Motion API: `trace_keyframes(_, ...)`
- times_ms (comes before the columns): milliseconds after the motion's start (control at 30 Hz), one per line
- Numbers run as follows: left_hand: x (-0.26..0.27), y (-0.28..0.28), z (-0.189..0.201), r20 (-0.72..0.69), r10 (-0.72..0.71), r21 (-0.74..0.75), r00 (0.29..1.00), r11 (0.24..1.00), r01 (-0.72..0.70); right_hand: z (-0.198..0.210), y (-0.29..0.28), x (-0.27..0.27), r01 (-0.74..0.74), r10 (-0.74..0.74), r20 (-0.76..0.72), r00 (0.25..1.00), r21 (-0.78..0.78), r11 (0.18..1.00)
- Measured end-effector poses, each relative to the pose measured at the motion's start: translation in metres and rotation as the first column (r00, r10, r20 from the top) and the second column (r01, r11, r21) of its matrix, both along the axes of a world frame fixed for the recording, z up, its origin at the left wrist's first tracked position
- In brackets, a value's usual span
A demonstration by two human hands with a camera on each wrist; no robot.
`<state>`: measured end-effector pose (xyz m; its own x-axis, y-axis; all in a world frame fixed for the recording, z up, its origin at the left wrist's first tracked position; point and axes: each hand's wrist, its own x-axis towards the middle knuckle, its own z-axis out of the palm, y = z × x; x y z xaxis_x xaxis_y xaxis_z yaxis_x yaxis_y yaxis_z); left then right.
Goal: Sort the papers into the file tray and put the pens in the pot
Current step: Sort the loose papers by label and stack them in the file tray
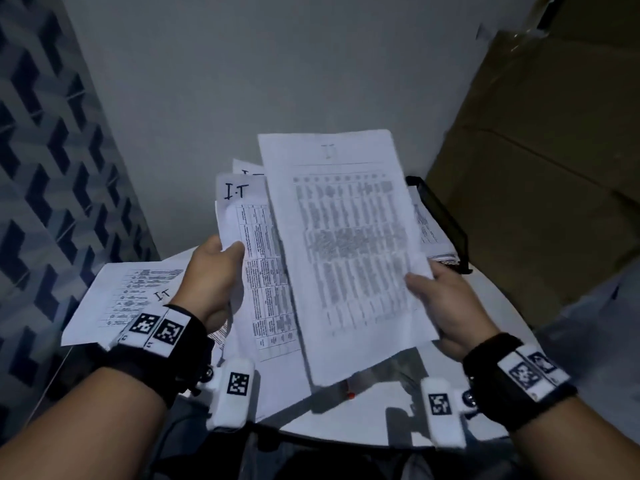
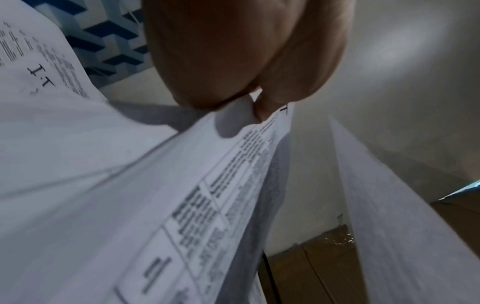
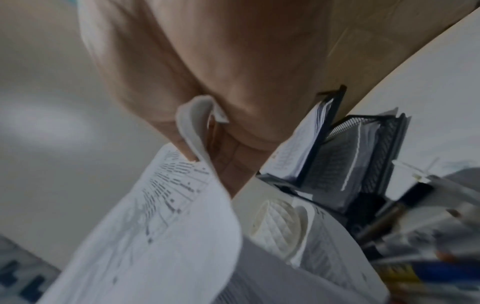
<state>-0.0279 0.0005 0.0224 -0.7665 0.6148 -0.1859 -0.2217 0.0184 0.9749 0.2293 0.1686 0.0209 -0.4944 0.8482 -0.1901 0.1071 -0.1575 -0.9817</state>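
Note:
Above the round white table, my left hand pinches a stack of printed papers marked "I.T"; thumb and fingers press its edge in the left wrist view. My right hand grips a single printed sheet by its right edge, held over that stack; the sheet's edge curls between the fingers. A black mesh file tray with papers inside stands behind the right hand, also seen as the tray. A white woven pot sits beside it. Several pens lie blurred at the right.
Another "I.T" sheet lies on the table's left side. A red-tipped pen peeks from under the held sheet. Cardboard boxes stand at the right, a grey wall behind, a blue patterned panel at the left.

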Motion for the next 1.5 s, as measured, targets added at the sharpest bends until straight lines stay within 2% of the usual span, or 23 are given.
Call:
trace_keyframes(100, 0.005, -0.001, 0.004, 0.091, -0.117, 0.137, 0.989, 0.985, 0.104, -0.022, -0.012, -0.019, -0.029, 0.034, 0.069, 0.997, -0.070, 0.997)
trace_keyframes(200, 0.007, -0.005, 0.009, 0.130, -0.167, 0.158, 0.977, 0.977, 0.146, -0.038, -0.020, -0.032, -0.014, 0.036, 0.107, 0.994, -0.194, 0.981)
trace_keyframes(333, 0.008, -0.006, 0.011, 0.136, -0.177, 0.157, 0.975, 0.975, 0.155, -0.041, -0.020, -0.040, -0.016, 0.025, 0.025, 0.999, -0.327, 0.945)
trace_keyframes(600, 0.010, -0.006, 0.010, 0.165, -0.243, 0.184, 0.956, 0.960, 0.213, -0.055, -0.012, -0.042, -0.084, 0.087, 0.002, 0.996, -0.242, 0.967)
trace_keyframes(767, 0.014, -0.010, 0.010, 0.154, -0.316, 0.180, 0.936, 0.941, 0.288, -0.055, -0.013, -0.038, -0.188, 0.146, -0.145, 0.979, -0.336, 0.923)
trace_keyframes(933, 0.013, -0.012, 0.008, 0.165, -0.332, 0.156, 0.929, 0.939, 0.308, -0.053, -0.012, -0.036, -0.219, 0.152, -0.199, 0.968, -0.380, 0.899)
trace_keyframes(1167, 0.016, -0.010, 0.006, 0.180, -0.353, 0.148, 0.918, 0.933, 0.330, -0.052, -0.015, -0.034, -0.220, 0.185, -0.119, 0.975, -0.509, 0.832)
trace_keyframes(1333, 0.015, -0.011, 0.010, 0.161, -0.344, 0.161, 0.925, 0.934, 0.319, -0.058, -0.017, -0.037, -0.287, 0.257, -0.128, 0.958, -0.415, 0.863)
trace_keyframes(1500, 0.009, -0.006, 0.002, 0.212, -0.190, 0.124, 0.959, 0.978, 0.166, -0.057, -0.006, -0.041, -0.126, 0.122, -0.030, 0.992, -0.217, 0.968)
